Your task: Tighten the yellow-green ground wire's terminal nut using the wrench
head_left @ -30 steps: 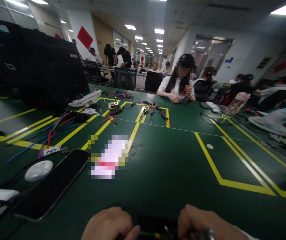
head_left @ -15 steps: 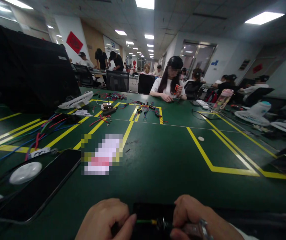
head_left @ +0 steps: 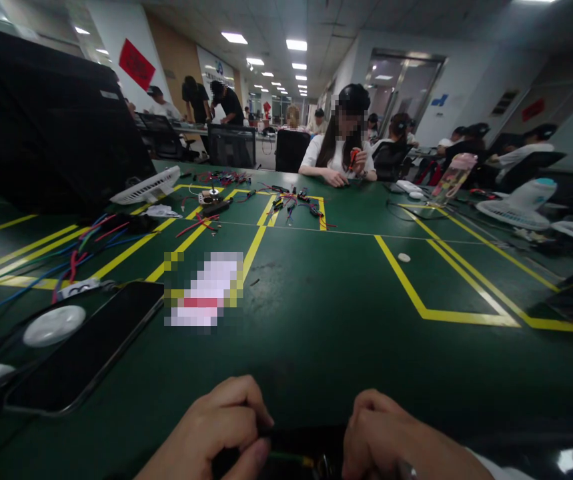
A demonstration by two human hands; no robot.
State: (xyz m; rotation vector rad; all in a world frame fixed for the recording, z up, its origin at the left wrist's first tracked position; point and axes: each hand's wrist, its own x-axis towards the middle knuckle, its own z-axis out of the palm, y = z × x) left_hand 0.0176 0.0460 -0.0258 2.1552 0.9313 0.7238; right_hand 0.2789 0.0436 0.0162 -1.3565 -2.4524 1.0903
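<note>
At the bottom edge, left of centre, my left hand is closed, thumb and fingers pinched near the end of a thin green wire with a yellow part. My right hand is curled to the right of it, beside a small dark shiny part. A bit of metal shows under that hand, mostly cut off by the frame edge. What either hand grips is too small or hidden to name. Something dark lies between and below both hands.
A black phone and a white round object lie left on the green table. Coloured wires are behind them. A blurred paper lies centre-left. Across the table sits a person holding something orange.
The view has tilted down a little, so the table and its things appear higher. My left hand has risen slightly, and the green wire sits lower, partly out of frame.
</note>
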